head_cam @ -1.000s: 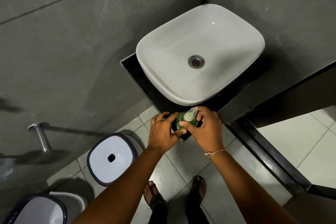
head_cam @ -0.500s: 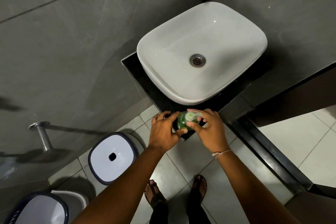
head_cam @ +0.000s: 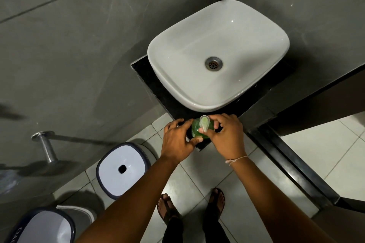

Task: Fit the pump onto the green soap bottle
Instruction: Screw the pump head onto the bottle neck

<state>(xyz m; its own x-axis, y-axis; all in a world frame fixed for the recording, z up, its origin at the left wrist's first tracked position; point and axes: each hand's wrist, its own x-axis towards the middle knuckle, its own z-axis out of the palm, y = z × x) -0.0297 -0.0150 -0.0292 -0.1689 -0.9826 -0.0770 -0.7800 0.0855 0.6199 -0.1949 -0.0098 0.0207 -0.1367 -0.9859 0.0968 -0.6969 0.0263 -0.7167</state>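
Observation:
The green soap bottle (head_cam: 196, 131) stands on the near corner of the black counter (head_cam: 152, 85), just in front of the white basin. A pale translucent pump (head_cam: 204, 122) sits on its top, spout pointing toward me. My left hand (head_cam: 178, 139) wraps the bottle's left side, thumb across its front. My right hand (head_cam: 227, 134) pinches the pump head from the right with thumb and fingers. Most of the bottle's body is hidden by both hands.
A white basin (head_cam: 177, 77) with a metal drain fills the counter. Grey tiled walls meet behind it. On the tiled floor stand a white-lidded bin (head_cam: 122, 167) and a second bin (head_cam: 45, 225) at lower left. A metal holder (head_cam: 44, 144) juts from the left wall.
The pump's spout has turned from pointing up-right to pointing toward me, with my right hand's fingers shifting round it. My left hand has stayed on the bottle.

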